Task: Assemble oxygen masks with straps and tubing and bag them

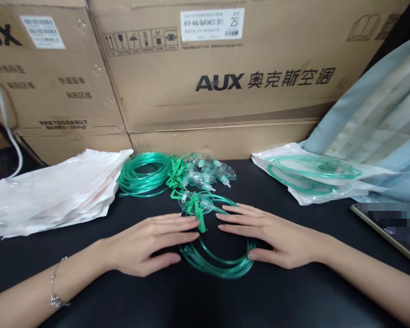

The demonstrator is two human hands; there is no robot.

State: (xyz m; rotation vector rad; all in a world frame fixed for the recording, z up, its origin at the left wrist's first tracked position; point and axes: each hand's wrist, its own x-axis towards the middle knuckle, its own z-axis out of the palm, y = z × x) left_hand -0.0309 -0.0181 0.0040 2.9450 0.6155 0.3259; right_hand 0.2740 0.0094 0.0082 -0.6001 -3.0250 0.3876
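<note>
A coil of clear green tubing [222, 273] lies on the black table between my hands. At its far side rests a clear oxygen mask [186, 205] with a green elastic strap [198, 216]. From the left, my left hand [157, 241] lies over the coil's edge, fingers stretched out, fingertips by the strap. Opposite it, my right hand [263, 232] spreads its fingers over the right side of the coil, thumb at the tubing. Neither hand grips anything. Parts of the coil are hidden under my fingers.
Behind are a larger green tubing coil [145, 175] and several clear masks [210, 173]. White wrappers [54, 191] are stacked at left; bagged mask sets [314, 173] lie at right near a phone [389, 228]. Cardboard boxes [164, 91] wall off the back; a light blue cloth [369, 118] hangs at right.
</note>
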